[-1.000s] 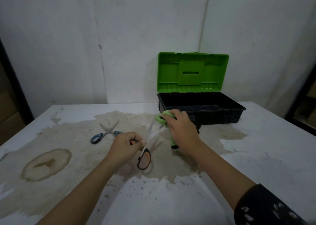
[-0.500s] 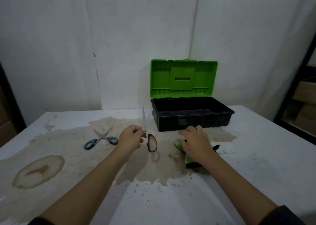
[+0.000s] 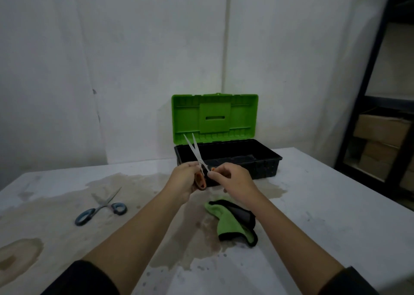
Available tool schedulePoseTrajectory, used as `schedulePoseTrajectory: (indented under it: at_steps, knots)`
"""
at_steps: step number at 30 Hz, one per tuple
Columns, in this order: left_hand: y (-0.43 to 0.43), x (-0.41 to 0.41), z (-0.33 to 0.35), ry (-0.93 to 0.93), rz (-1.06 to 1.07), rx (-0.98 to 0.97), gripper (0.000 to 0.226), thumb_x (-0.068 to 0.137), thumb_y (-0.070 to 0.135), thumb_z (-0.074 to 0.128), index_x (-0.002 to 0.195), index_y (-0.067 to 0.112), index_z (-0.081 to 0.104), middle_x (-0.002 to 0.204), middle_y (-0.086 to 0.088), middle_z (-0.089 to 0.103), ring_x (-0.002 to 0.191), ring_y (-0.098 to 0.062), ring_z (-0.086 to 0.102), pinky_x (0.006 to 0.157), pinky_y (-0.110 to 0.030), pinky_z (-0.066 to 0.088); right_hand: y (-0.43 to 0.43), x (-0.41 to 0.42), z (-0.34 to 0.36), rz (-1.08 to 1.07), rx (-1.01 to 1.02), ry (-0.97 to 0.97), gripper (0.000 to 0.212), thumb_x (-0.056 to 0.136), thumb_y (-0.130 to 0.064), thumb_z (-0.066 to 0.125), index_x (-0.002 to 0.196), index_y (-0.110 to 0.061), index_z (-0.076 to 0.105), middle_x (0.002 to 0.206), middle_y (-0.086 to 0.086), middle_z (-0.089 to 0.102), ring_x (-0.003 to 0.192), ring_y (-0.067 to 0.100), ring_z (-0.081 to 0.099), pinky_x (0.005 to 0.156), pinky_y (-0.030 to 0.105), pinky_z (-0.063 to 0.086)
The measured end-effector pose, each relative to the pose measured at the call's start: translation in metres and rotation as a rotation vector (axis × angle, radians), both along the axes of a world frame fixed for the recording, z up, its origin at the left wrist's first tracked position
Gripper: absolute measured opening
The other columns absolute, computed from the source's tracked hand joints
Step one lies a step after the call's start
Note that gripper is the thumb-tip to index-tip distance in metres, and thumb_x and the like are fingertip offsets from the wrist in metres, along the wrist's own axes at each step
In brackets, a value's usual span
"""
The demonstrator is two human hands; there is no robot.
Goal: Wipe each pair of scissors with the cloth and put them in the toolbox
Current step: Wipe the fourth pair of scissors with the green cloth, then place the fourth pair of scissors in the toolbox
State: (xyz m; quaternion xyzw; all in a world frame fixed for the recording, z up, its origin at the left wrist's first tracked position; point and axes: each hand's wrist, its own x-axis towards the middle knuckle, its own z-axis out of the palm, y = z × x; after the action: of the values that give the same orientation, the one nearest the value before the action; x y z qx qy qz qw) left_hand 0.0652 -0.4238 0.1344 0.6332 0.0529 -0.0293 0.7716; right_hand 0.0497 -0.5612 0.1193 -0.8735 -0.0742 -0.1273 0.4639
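Two hands were seen at frame centre, both closed on the orange-handled scissors: the left hand around one rubbery loop, the right hand pinching the other, thin steel blades splayed upward. Lower right of them, the fuzzy green cloth lay crumpled on the stained white table. Blue-handled scissors lay at left. Behind, the black plastic toolbox stood with its ribbed green lid raised.
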Motion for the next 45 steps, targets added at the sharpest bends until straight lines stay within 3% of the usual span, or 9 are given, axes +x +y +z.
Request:
schedulePoseTrajectory:
  at_steps: [4,8,13,18,23,34,37,39,45]
  knots:
    - [-0.019,0.018,0.004,-0.013,-0.037,0.053,0.018,0.094,0.007,0.05,0.109,0.002,0.059,0.081,-0.01,0.06,0.067,-0.019,0.056,0.055,-0.027,0.047,-0.018,0.018,0.005,-0.076,-0.169,-0.021,0.041,0.077,-0.046,0.072,0.096,-0.011,0.066,0.084,-0.003,0.061,0.079,0.012,0.056,0.067,0.022,0.04]
    - [-0.034,0.04,0.008,-0.039,-0.069,0.058,0.027,0.092,0.003,0.052,0.117,-0.005,0.058,0.098,-0.019,0.062,0.069,-0.02,0.059,0.057,-0.027,0.052,-0.029,0.04,0.013,-0.141,-0.212,-0.061,0.042,0.076,-0.042,0.074,0.087,-0.002,0.066,0.08,0.006,0.062,0.071,0.015,0.053,0.065,0.029,0.042]
    - [-0.038,0.076,0.009,-0.093,-0.093,0.166,0.02,0.094,0.01,0.051,0.106,0.001,0.064,0.096,-0.012,0.065,0.087,-0.022,0.064,0.078,-0.032,0.054,-0.052,0.079,0.022,-0.221,-0.321,-0.089,0.047,0.079,-0.04,0.07,0.054,-0.009,0.045,0.057,0.006,0.045,0.054,0.015,0.044,0.046,0.018,0.028]
    - [-0.01,0.114,-0.01,-0.388,0.068,0.756,0.02,0.091,0.015,0.053,0.105,0.016,0.068,0.1,0.006,0.062,0.093,-0.011,0.055,0.083,-0.022,0.041,-0.084,0.131,0.024,-0.326,-0.414,-0.016,0.046,0.082,-0.04,0.068,0.052,-0.008,0.053,0.05,0.007,0.042,0.051,0.021,0.045,0.05,0.029,0.03]
    - [0.018,0.15,-0.045,-0.485,0.131,1.102,0.034,0.087,0.022,0.058,0.12,0.013,0.061,0.123,-0.012,0.056,0.116,-0.028,0.05,0.097,-0.036,0.042,-0.102,0.176,0.015,-0.411,-0.543,0.11,0.046,0.084,-0.042,0.066,0.054,-0.009,0.052,0.048,0.002,0.042,0.047,0.017,0.042,0.044,0.026,0.029]
    - [0.025,0.172,-0.074,-0.436,0.121,1.188,0.04,0.094,0.026,0.046,0.129,0.009,0.053,0.137,-0.015,0.045,0.132,-0.03,0.033,0.108,-0.042,0.031,-0.115,0.224,-0.014,-0.332,-0.785,0.396,0.052,0.076,-0.043,0.072,0.052,-0.012,0.039,0.055,0.004,0.041,0.051,0.017,0.04,0.045,0.027,0.029]
    - [0.024,0.171,-0.074,-0.432,0.119,1.202,0.038,0.095,0.027,0.043,0.128,0.012,0.053,0.14,-0.011,0.041,0.134,-0.028,0.027,0.107,-0.042,0.03,-0.114,0.233,-0.015,-0.305,-0.837,0.498,0.044,0.077,-0.043,0.072,0.062,-0.007,0.05,0.067,0.007,0.051,0.069,0.025,0.053,0.06,0.027,0.039]
    - [0.024,0.17,-0.074,-0.437,0.125,1.195,0.037,0.095,0.028,0.042,0.127,0.014,0.055,0.14,-0.009,0.041,0.134,-0.027,0.026,0.106,-0.042,0.03,-0.113,0.237,-0.015,-0.286,-0.871,0.548,0.041,0.079,-0.043,0.071,0.089,-0.004,0.064,0.088,0.012,0.059,0.091,0.029,0.06,0.071,0.026,0.039]
    - [0.023,0.169,-0.074,-0.451,0.13,1.169,0.034,0.095,0.027,0.041,0.123,0.017,0.057,0.139,-0.008,0.041,0.135,-0.025,0.024,0.106,-0.043,0.031,-0.114,0.243,-0.02,-0.306,-0.848,0.633,0.05,0.084,-0.032,0.067,0.12,0.001,0.058,0.118,0.017,0.059,0.109,0.03,0.057,0.088,0.032,0.046]
